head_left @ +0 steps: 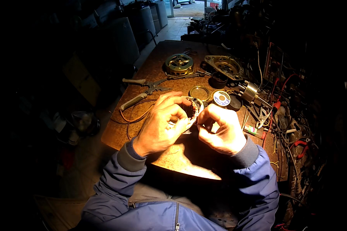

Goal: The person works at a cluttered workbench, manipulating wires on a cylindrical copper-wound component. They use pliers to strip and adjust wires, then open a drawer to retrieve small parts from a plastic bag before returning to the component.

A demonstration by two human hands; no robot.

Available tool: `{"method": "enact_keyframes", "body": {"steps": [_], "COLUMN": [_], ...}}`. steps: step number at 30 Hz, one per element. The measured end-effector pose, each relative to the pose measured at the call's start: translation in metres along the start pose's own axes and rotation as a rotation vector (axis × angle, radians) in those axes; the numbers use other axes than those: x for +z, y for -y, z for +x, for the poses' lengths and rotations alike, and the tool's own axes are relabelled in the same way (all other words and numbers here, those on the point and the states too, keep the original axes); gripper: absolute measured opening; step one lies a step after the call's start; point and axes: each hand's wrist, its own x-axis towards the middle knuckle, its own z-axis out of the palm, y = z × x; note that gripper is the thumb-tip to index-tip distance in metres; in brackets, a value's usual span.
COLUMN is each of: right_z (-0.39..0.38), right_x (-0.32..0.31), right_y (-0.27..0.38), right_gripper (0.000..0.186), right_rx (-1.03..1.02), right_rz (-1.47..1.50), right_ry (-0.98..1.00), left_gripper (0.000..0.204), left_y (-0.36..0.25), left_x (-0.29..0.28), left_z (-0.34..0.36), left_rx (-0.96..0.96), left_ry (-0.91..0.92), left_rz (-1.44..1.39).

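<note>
My left hand (161,124) is wrapped around the left side of a ring-shaped motor stator (195,111), thumb and fingers gripping its rim. Red and white windings or lacing show along the ring's inside. My right hand (224,131) is closed in a pinch at the stator's right edge. Whatever lies between those fingertips is too small to make out, perhaps a thin strand. Just beyond the hands lie a round metal ring (199,93) and a spool with a blue and white label (221,99).
Wire pliers with beige handles (134,101) lie at left on the wooden table (173,159). A gold-coloured slotted motor cover (179,64) and a flanged housing (235,69) are at the back. To the right are a rotor with a shaft (251,91), locking pliers (263,116) and tangled wires.
</note>
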Motion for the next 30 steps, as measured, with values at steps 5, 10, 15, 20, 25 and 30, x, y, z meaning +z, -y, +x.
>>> {"method": "enact_keyframes", "body": {"steps": [5, 10, 15, 20, 25, 30], "right_z": [0.003, 0.001, 0.004, 0.000, 0.000, -0.004], "right_x": [-0.001, -0.008, -0.012, -0.006, -0.004, 0.003], "right_y": [0.009, 0.002, 0.004, -0.003, -0.003, -0.009], "right_gripper": [0.020, 0.021, 0.020, 0.023, 0.021, 0.020], "right_rx": [0.416, 0.530, 0.551, 0.502, 0.477, 0.429], "right_rz": [0.512, 0.497, 0.556, 0.589, 0.548, 0.557], "right_ry": [0.028, 0.046, 0.036, 0.003, 0.009, -0.016], "left_gripper": [0.014, 0.026, 0.030, 0.029, 0.029, 0.030], "left_y": [0.005, -0.003, -0.008, -0.003, -0.003, -0.003], "left_x": [0.000, 0.000, 0.002, 0.006, 0.006, 0.007], "left_z": [-0.001, 0.003, 0.004, 0.003, 0.001, 0.001], "left_rx": [0.030, 0.083, 0.115, 0.146, 0.145, 0.144], "left_ry": [0.017, -0.039, -0.042, -0.052, -0.053, -0.057], "left_rz": [-0.045, 0.077, 0.093, 0.094, 0.090, 0.080]}}
